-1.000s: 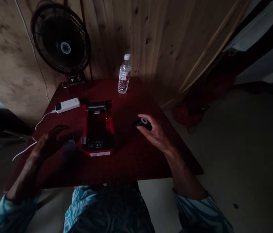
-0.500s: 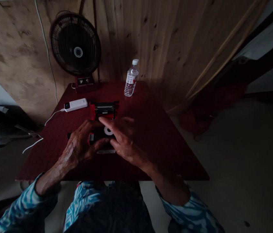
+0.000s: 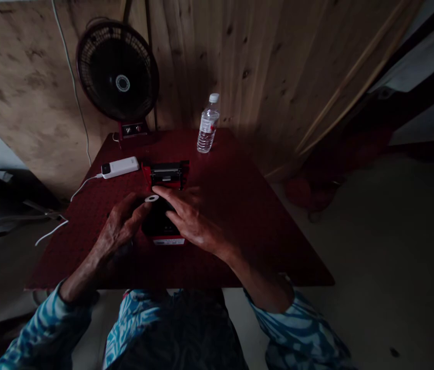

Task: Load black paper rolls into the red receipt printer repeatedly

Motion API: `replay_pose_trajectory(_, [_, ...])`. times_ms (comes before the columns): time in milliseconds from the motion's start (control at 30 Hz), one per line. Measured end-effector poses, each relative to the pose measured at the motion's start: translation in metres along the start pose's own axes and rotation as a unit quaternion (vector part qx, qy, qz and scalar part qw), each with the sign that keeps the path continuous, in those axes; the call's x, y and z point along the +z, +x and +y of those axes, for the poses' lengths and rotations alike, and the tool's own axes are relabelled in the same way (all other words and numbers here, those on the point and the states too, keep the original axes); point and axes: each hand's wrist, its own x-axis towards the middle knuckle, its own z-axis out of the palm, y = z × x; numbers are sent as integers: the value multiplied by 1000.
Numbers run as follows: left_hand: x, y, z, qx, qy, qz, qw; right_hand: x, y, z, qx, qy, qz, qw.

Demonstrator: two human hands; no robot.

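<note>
A small red and black printer (image 3: 164,229) lies open on the dark red table (image 3: 240,226), its lid (image 3: 166,173) tipped back toward the wall. Both hands meet over its open bay. Between them is a dark roll with a white ring end (image 3: 151,198). My left hand (image 3: 118,228) curls its fingertips against the roll from the left. My right hand (image 3: 188,221) reaches across the printer, its index finger pressing the roll from the right and its other fingers spread above the bay.
A white power bank (image 3: 120,167) with a white cable (image 3: 53,231) lies at the back left. A black fan (image 3: 118,72) stands at the wall, and a water bottle (image 3: 207,126) stands behind the printer. The table's right edge drops to the floor (image 3: 374,257).
My right hand brought the roll from the table's right side over the printer, and my left hand came in from the left. In the last half second the roll shifted left and up.
</note>
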Motion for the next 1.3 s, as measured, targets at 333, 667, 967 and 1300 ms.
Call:
replay_pose_trajectory(333, [3,12,-7,-8,-27,-15,999,4,7,6,48,108,54,991])
replay_pose_trajectory(667, [-16,16,-5,2,17,-59,998,-30,10,4,55,106,-19,993])
replay_pose_trajectory(967, [-20,19,8,30,79,-48,995,-47,7,1,38,174,2,984])
replay_pose_trajectory(1300, [-18,21,12,-51,-168,3,985,-54,-22,27,82,473,124,869])
